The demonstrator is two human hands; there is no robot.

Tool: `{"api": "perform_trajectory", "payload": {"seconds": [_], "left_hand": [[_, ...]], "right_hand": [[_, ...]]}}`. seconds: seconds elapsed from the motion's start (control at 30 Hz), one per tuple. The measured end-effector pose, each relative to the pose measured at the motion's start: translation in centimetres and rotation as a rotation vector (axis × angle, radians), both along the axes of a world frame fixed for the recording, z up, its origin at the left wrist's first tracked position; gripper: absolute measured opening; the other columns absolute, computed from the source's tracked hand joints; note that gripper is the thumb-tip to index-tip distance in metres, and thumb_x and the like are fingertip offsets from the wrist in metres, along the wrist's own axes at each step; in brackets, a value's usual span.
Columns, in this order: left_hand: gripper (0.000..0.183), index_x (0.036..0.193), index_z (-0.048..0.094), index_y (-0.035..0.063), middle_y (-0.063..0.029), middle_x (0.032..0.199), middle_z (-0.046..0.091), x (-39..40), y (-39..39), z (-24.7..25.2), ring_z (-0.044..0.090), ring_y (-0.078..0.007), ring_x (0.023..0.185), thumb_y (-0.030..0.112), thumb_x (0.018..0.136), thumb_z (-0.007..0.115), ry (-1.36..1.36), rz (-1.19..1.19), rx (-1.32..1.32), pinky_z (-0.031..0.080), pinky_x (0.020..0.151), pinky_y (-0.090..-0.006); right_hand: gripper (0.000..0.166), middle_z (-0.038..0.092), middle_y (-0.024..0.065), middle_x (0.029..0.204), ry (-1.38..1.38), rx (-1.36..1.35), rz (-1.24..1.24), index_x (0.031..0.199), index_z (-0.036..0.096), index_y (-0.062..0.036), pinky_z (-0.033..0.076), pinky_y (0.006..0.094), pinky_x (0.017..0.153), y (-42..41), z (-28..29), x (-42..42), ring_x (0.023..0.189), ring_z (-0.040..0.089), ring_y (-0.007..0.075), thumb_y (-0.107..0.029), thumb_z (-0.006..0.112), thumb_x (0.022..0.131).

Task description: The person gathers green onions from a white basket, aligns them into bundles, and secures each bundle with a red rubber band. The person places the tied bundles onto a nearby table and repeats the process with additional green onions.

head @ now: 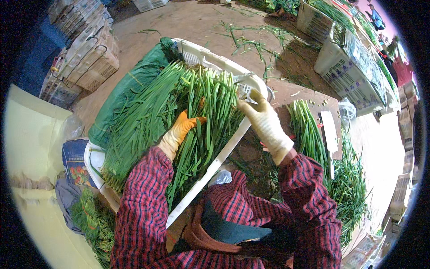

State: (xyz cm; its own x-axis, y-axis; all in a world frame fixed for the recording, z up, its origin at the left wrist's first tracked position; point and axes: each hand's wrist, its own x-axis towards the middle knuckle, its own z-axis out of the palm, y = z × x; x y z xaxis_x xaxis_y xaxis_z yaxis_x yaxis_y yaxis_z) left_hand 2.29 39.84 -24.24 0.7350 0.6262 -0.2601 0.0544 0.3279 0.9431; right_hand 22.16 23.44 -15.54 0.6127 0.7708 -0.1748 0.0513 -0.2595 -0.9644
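Observation:
Green leafy stalks, which look like garlic chives [147,104], fill a white plastic crate [215,161] in front of me. My left hand [183,127], in an orange-coated glove, reaches into the stalks, thumb spread; some leaves lie against it, and whether it grips them I cannot tell. My right hand [260,112], in a pale knit glove, is at the cut ends near the crate's right corner, its fingers partly bent; whether it pinches a stalk is unclear. A separate bundle of stalks [304,127] rests on a brown board to the right, beside a broad-bladed knife [329,131].
A green woven sack [124,101] covers the crate's left side. Loose leaves [349,191] are heaped at the right. Stacked crates [90,57] stand at the upper left, filled crates [349,70] at the upper right. Trimmings [258,43] litter the floor. People are far off at the upper right.

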Motion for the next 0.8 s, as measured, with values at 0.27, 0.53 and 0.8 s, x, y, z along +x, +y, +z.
{"api": "perform_trajectory", "payload": {"seconds": [0.27, 0.53, 0.8], "left_hand": [[0.047, 0.123, 0.059, 0.0045, -0.0037, 0.095, 0.068, -0.3, 0.5, -0.1, 0.064, -0.0148, 0.082, 0.005, 0.079, 0.074, -0.127, -0.058, -0.095, 0.054, 0.071, -0.0295], [0.082, 0.141, 0.043, 0.0024, -0.0082, 0.133, 0.055, -5.7, -2.2, 7.0, 0.05, -0.0216, 0.123, 0.011, 0.071, 0.083, 0.173, -0.237, 0.272, 0.036, 0.109, -0.0376], [0.086, 0.148, 0.034, 0.0062, -0.0108, 0.145, 0.046, -15.0, -5.9, 11.3, 0.046, -0.0253, 0.133, 0.011, 0.075, 0.08, -0.069, 0.152, 0.207, 0.036, 0.112, -0.0399]], "right_hand": [[0.064, 0.066, 0.0094, 0.113, 0.607, 0.316, -0.002, 0.134, 0.046, -0.0045, 0.05, 0.0347, 0.091, 6.4, -3.1, -2.9, 0.101, 0.063, 0.0192, -0.029, 0.079, 0.084], [0.072, 0.061, 0.0071, 0.125, 0.735, 0.469, 0.259, 0.141, 0.042, -0.007, 0.045, 0.0338, 0.101, 3.7, 0.2, -6.4, 0.115, 0.057, 0.0177, -0.016, 0.08, 0.081], [0.11, 0.045, 0.0116, 0.146, 0.156, 0.511, 0.46, 0.156, 0.018, -0.0081, 0.04, 0.035, 0.108, 1.8, 4.8, -13.3, 0.123, 0.051, 0.0213, -0.02, 0.087, 0.07]]}}
